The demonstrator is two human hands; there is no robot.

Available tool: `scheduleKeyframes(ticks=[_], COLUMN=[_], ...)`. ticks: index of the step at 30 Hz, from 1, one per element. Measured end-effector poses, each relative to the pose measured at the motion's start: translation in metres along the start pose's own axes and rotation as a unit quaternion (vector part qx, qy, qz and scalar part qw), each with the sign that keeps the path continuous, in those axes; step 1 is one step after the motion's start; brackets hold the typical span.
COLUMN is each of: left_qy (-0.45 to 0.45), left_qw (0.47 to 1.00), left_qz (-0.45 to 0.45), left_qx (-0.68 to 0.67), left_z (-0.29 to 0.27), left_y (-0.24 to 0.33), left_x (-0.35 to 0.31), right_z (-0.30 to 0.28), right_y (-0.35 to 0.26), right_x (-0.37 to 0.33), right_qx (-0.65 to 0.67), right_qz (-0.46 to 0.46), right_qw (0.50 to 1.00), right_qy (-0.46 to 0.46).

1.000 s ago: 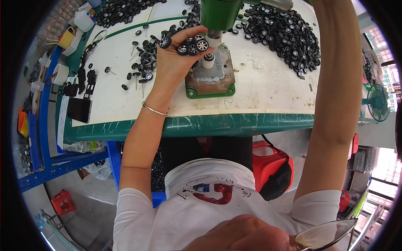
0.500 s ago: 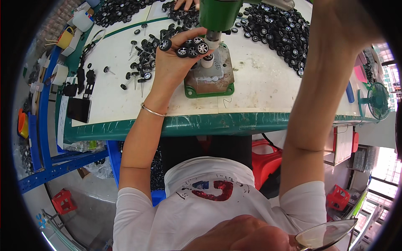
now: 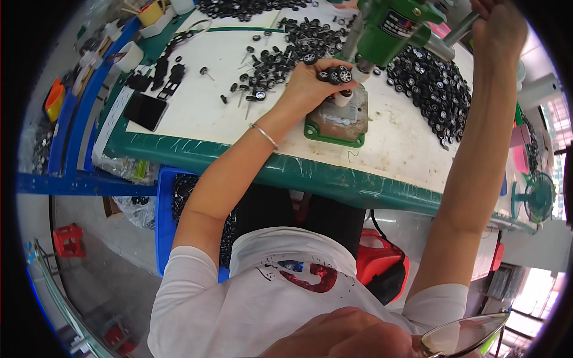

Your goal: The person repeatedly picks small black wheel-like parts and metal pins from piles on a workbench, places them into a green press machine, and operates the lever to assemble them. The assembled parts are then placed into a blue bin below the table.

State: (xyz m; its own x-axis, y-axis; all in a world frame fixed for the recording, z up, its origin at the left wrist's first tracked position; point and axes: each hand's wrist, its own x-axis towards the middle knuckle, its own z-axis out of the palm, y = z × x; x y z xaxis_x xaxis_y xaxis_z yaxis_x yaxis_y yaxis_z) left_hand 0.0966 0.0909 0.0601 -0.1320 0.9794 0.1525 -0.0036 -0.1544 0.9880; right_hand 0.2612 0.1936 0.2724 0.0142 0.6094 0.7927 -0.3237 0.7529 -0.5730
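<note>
My left hand (image 3: 310, 86) is closed around several small black toy wheels (image 3: 335, 75) with silver hubs. Its fingertips reach under the white ram tip (image 3: 360, 73) of a green hand press (image 3: 388, 36), beside the pale post (image 3: 342, 99) on the press base (image 3: 334, 132). What the fingertips pinch there is partly hidden. At the upper right, my right hand (image 3: 501, 30) is raised, its fingers wrapped around the end of the metal press lever (image 3: 462, 28).
Wheels with thin metal axles (image 3: 262, 68) lie scattered left of the press. A big heap of black wheels (image 3: 430, 89) lies right of it. A phone (image 3: 145, 111) rests near the table's left edge. A blue bin (image 3: 164, 230) stands below; a green fan (image 3: 537, 198) is at right.
The whole view has swung, so the press and table appear farther right and tilted. My right hand now shows on the lever; my left hand stays by the post with its wheels.
</note>
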Motion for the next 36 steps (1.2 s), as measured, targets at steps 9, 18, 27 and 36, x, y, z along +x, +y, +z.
scheduleKeyframes(ticks=[9,18,27,36], left_qy=[0.045,-0.131,0.047,0.132], left_qw=[0.946,0.890,0.933,0.852], left_qz=[-0.090,-0.253,-0.102,0.020], left_qx=[-0.309,0.356,0.343,0.506], left_z=[-0.065,-0.211,-0.179,-0.120], left_y=[0.002,0.013,0.022,-0.031], left_x=[-0.043,-0.228,-0.195,-0.064], right_z=[0.016,-0.033,-0.113,-0.175], right_y=[0.019,0.027,0.051,0.048], right_x=[0.001,-0.033,-0.094,-0.162], right_qx=[0.014,-0.078,-0.174,-0.513], right_qz=[0.200,0.232,0.305,0.190], right_qw=[0.980,0.969,0.933,0.811], right_qy=[0.000,-0.016,-0.079,-0.207])
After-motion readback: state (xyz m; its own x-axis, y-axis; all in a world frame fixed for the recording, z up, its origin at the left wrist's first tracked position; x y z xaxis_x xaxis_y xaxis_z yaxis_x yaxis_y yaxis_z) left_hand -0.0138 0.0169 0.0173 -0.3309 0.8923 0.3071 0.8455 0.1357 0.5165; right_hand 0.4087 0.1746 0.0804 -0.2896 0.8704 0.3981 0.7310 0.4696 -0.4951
